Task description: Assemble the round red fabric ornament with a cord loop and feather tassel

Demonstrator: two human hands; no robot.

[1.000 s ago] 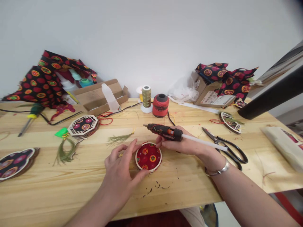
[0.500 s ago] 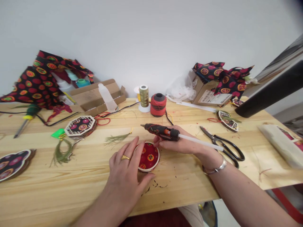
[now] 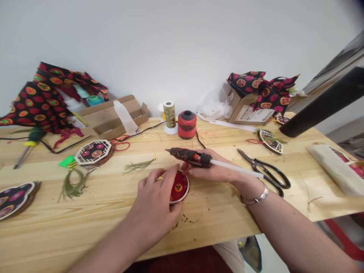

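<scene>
Head: right hand (image 3: pixel 217 171) around glue gun (image 3: pixel 187 154)

The person's left hand (image 3: pixel 153 208) wore a gold ring (image 3: pixel 160 178), partly hidden by the fingers. A silver bangle (image 3: pixel 261 194) circled the right wrist, above a bare forearm (image 3: pixel 287 227). Blurred dark red cloth (image 3: pixel 179 261) and beige cloth (image 3: pixel 230 258) showed below the table edge, apparently clothing.

Left-hand fingers (image 3: pixel 159 178) hide part of the red fabric disc (image 3: pixel 179 187); the view's edge cuts off a patterned ornament (image 3: pixel 14 199).
</scene>
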